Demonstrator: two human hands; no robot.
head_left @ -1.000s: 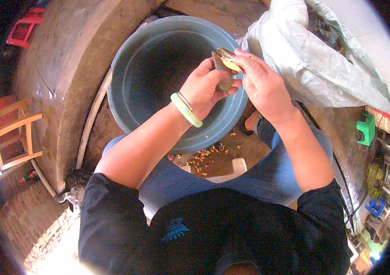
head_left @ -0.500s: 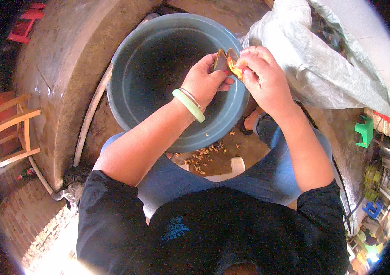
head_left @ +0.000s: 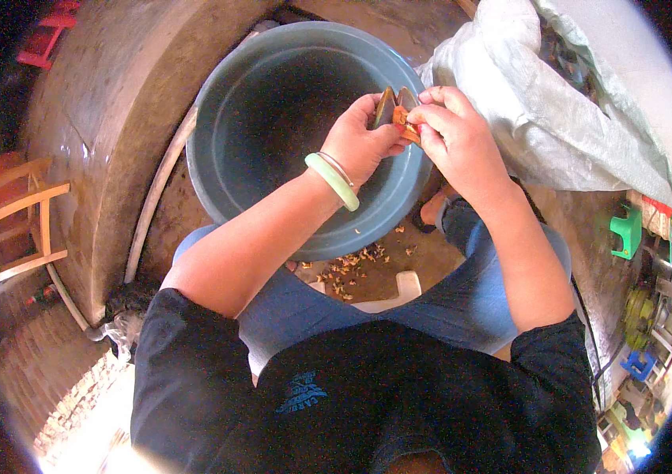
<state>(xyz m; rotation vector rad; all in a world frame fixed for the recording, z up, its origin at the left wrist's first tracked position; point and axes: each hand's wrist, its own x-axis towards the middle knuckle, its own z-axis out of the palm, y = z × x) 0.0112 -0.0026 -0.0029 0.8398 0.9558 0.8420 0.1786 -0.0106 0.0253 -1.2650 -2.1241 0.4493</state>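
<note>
Above the right side of a large blue-grey tub (head_left: 211, 178), my left hand (head_left: 361, 142) grips a mussel shell (head_left: 385, 109), its dark halves spread apart. Orange mussel meat (head_left: 404, 125) shows between the halves. My right hand (head_left: 462, 141) has its thumb and fingers pinched at the meat, close against the shell's right half (head_left: 408, 99). My fingers partly cover the meat, so its full shape is hidden. A pale green bangle (head_left: 331, 182) and a thinner band circle my left wrist.
Yellowish scraps (head_left: 356, 267) lie on the floor between tub and knees. Right of the tub stands a big white woven sack (head_left: 502, 87), with a green stool (head_left: 628, 231) beyond. A pale pipe (head_left: 160, 193) and a wooden chair (head_left: 28, 213) are at the left.
The shell has shifted slightly right, with more of its right half showing. The orange meat sits lower and more bunched between my fingers. Both hands keep their hold.
</note>
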